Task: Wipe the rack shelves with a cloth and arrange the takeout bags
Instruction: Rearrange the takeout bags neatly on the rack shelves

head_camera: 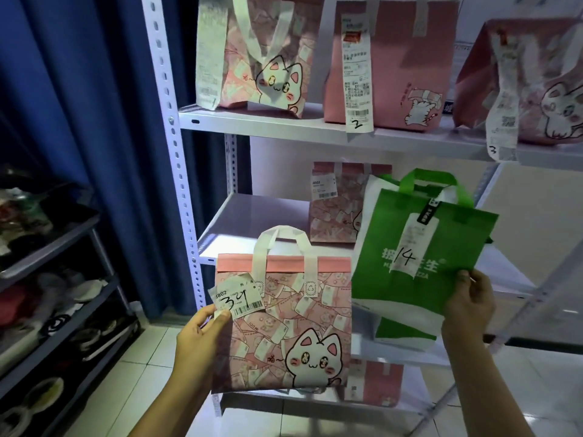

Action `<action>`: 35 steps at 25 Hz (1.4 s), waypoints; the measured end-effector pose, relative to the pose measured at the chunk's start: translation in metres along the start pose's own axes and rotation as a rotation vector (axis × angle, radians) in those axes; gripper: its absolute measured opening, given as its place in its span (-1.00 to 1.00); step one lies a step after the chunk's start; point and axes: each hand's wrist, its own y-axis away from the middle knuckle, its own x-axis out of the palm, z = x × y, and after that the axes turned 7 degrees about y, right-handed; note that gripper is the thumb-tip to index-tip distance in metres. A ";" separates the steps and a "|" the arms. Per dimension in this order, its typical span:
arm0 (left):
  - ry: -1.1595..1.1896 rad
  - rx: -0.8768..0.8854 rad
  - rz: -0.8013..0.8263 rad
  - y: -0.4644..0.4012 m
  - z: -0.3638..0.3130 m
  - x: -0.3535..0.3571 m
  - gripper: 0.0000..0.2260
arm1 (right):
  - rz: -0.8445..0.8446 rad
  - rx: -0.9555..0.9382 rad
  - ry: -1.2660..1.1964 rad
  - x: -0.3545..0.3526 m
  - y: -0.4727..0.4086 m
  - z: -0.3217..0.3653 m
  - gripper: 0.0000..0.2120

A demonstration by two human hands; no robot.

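Rack (pixel 176 127) fills centre and right of frame; top shelf (pixel 284 123) carries three pink bags tagged up to 3, middle shelf (pixel 227 222) has one small pink bag (pixel 334 212) at the back, front part bare. Both held bags hang in front of that middle shelf. Green bag (pixel 419 253), tagged 14, centre right, tilted, right hand (pixel 470 302) pinching only its lower right edge: weak hold, likely to swing or slip, could knock the small pink bag over going in. Cat bag (pixel 284 323), lower centre, left hand (pixel 198 335) gripping its left edge, thumb on the loose tag (pixel 236 298) marked 34; pulling there may tear the tag off. No cloth in view, so wiping may get skipped.
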 end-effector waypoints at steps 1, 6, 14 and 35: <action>0.000 0.000 -0.005 0.000 -0.002 -0.010 -0.92 | 0.022 0.003 -0.008 0.008 0.009 0.002 -0.83; 0.019 0.022 -0.095 0.007 -0.018 -0.052 -0.94 | 0.120 0.028 -0.040 0.053 0.049 0.015 -0.79; 0.096 0.100 -0.232 0.011 -0.043 -0.108 -0.94 | 0.286 0.050 -0.007 0.141 0.093 0.016 -0.89; 0.051 0.117 -0.400 -0.037 -0.015 -0.137 -0.89 | 0.331 0.013 -0.092 0.354 0.084 0.011 -0.83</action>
